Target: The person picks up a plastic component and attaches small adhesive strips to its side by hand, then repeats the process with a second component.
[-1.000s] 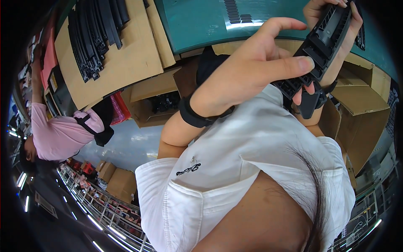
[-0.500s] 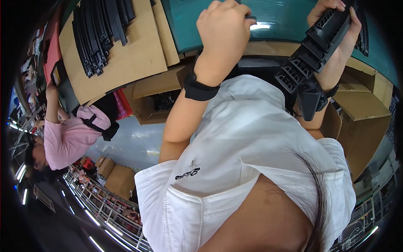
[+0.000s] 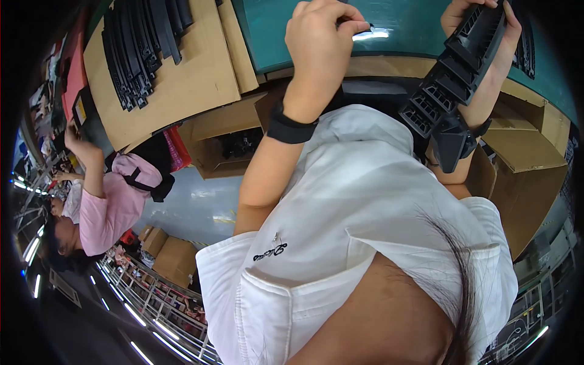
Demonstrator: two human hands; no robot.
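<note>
Gripping a long black ribbed plastic moulding [image 3: 455,91] at one o'clock, the right hand [image 3: 480,36] stays clamped around its upper end, steadying it over the green worktop [image 3: 420,27]. At twelve o'clock the left hand [image 3: 319,42] is curled shut, pinching a small dark piece [image 3: 359,27].

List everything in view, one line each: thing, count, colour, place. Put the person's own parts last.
Long ribbed plastic part: one, black, upper right, held in the right hand.
Plastic strips: a pile, black, on the cardboard sheet, upper left.
Cardboard sheet: one, tan, upper left.
Table top: one, teal, top centre.
Cardboard boxes: several, brown, under and beside the table.
Co-worker: one, pink shirt, left edge.
Wristband: one, black, left wrist.
Shirt: one, white, centre.
Left hand: fist closed, over the table top.
Right hand: gripping the ribbed part.
</note>
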